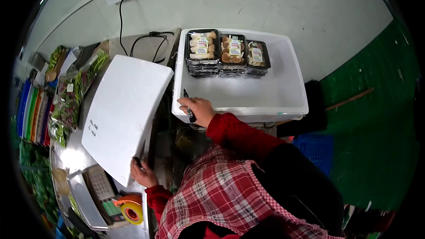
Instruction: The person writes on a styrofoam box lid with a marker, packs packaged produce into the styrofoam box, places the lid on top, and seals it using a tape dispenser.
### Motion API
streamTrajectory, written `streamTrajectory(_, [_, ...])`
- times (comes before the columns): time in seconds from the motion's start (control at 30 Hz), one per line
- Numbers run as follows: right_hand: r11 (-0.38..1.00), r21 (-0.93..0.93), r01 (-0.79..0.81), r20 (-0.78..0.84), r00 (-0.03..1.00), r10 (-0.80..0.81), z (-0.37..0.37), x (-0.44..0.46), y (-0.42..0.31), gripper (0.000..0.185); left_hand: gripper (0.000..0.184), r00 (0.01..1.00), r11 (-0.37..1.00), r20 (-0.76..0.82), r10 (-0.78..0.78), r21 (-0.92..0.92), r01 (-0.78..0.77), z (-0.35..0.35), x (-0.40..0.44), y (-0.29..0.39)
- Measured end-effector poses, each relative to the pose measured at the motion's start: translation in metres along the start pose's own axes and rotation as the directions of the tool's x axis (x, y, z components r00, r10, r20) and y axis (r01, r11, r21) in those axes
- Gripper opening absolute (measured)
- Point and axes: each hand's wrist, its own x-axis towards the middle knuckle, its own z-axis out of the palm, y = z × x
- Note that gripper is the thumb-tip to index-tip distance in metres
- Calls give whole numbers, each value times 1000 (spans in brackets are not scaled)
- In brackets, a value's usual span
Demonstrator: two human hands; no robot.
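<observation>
My right hand (pixel 200 110) is closed around a black marker (pixel 191 114) at the near left corner of a white foam box (pixel 234 95). Inside the box, along its far left side, stand three stacks of film-wrapped black trays: pale mushroom stems (pixel 202 44), brown-capped mushrooms (pixel 232 49) and a smaller mushroom pack (pixel 256 55). A white foam lid (pixel 128 106) with dark handwriting lies on the counter to the left. At the lid's near right edge my left hand (pixel 144 175) pinches a small black piece (pixel 137 162), perhaps a cap.
Orange-yellow tape (pixel 132 211) and a scale with a keypad (pixel 99 183) sit near the lid's lower edge. Bagged leafy greens (pixel 68 102) lie left of it. A black cord (pixel 121 26) hangs from the wall socket. A blue crate (pixel 313 150) stands low on the right.
</observation>
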Motion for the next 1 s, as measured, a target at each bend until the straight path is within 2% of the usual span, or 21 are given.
streamTrajectory(0.03, [996, 65, 66, -57, 996, -62, -5, 2, 13, 25, 30, 997, 997, -22, -76, 6, 76, 6, -5, -11])
streamTrajectory(0.13, [998, -46, 38, -64, 997, -41, -73, 4, 74, 29, 29, 987, 990, -131, -88, 96, 101, 17, -14, -20])
streamTrajectory(0.17, [988, -142, 57, -63, 996, -67, -97, 7, 97, 31, 28, 974, 982, -135, -183, 14, 187, 21, -18, -15])
streamTrajectory(0.23, [912, -393, 115, -74, 985, -157, -139, 17, 135, 34, 26, 977, 974, -82, -198, 95, 205, 34, -28, -12])
streamTrajectory(0.27, [874, -435, 217, -22, 968, -251, -151, 22, 153, 34, 23, 993, 965, -70, -98, 239, 112, 37, -29, -14])
streamTrajectory(0.3, [825, -469, 316, 34, 939, -341, -157, 27, 168, 34, 23, 990, 960, -79, -116, 246, 132, 37, -27, -8])
streamTrajectory(0.37, [776, -498, 387, 109, 916, -386, -157, 34, 196, 32, 22, 974, 942, -119, -192, 256, 217, 36, -25, 1])
streamTrajectory(0.4, [722, -536, 436, 169, 894, -415, -157, 38, 208, 32, 22, 978, 943, -159, -136, 283, 177, 37, -24, 2])
streamTrajectory(0.43, [716, -530, 454, 183, 886, -427, -160, 42, 221, 32, 21, 974, 932, -155, -162, 300, 203, 37, -25, 3])
streamTrajectory(0.5, [745, -582, 326, 363, 924, -120, -165, 52, 230, 32, 23, 975, 900, -171, -139, 388, 197, 42, -29, -3])
streamTrajectory(0.53, [735, -588, 337, 349, 926, -145, -168, 54, 236, 30, 24, 974, 888, -200, -110, 421, 187, 47, -31, -8])
streamTrajectory(0.57, [726, -591, 351, 361, 920, -152, -172, 60, 231, 30, 25, 965, 877, -208, -158, 420, 234, 50, -32, -8])
streamTrajectory(0.63, [843, -452, 293, 276, 944, -180, -179, 64, 224, 27, 24, 951, 864, -304, -64, 459, 205, 53, -30, -5])
streamTrajectory(0.67, [845, -431, 316, 242, 943, -229, -175, 63, 232, 26, 22, 950, 870, -307, -53, 452, 195, 52, -30, -3])
streamTrajectory(0.77, [832, -402, 382, 255, 919, -299, -167, 52, 233, 23, 18, 950, 846, -306, 55, 520, 119, 60, -33, -27])
streamTrajectory(0.8, [805, -493, 331, 282, 936, -212, -163, 48, 233, 26, 19, 949, 849, -308, 64, 516, 111, 62, -32, -34])
streamTrajectory(0.83, [795, -479, 372, 336, 914, -225, -160, 50, 237, 26, 21, 951, 853, -303, 62, 511, 107, 63, -35, -36])
streamTrajectory(0.9, [796, -466, 387, 192, 922, -335, -156, 39, 243, 28, 23, 972, 837, -235, -1, 532, 130, 57, -38, -41])
streamTrajectory(0.97, [875, -377, 303, 141, 953, -270, -165, 35, 246, 35, 26, 973, 821, -227, 47, 563, 92, 60, -36, -49])
streamTrajectory(1.0, [863, -415, 289, 93, 957, -276, -172, 30, 239, 38, 26, 976, 802, -216, 43, 589, 95, 63, -38, -60])
